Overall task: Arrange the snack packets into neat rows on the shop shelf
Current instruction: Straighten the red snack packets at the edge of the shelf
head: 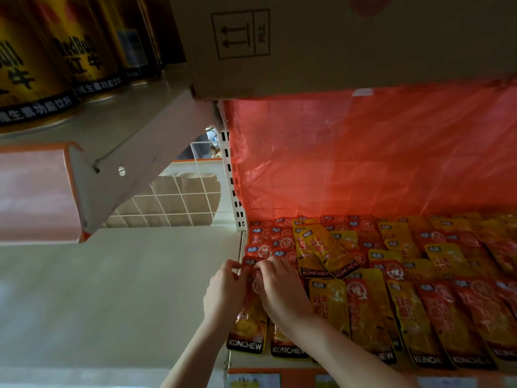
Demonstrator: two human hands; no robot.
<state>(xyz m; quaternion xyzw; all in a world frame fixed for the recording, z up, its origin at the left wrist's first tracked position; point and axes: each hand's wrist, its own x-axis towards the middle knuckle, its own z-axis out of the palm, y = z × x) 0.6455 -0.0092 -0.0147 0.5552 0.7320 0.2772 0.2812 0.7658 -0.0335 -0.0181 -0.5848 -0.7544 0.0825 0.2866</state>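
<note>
Red and yellow KONCHEW snack packets cover the shop shelf [279, 362], overlapping in rough rows. My left hand [223, 292] and my right hand [279, 289] both pinch the top of a red packet [250, 317] at the shelf's left end. Its lower part lies at the front edge. Two yellow packets [321, 253] lie tilted over the others just right of my hands. More red packets [268, 242] are stacked behind my fingers.
A red plastic sheet [363, 152] backs the shelf. A cardboard box [307, 46] and Red Bull cans [42, 60] sit on the shelves overhead. A white slotted upright [233, 186] and wire grid [173, 200] stand to the left. Pale floor [98, 303] lies below left.
</note>
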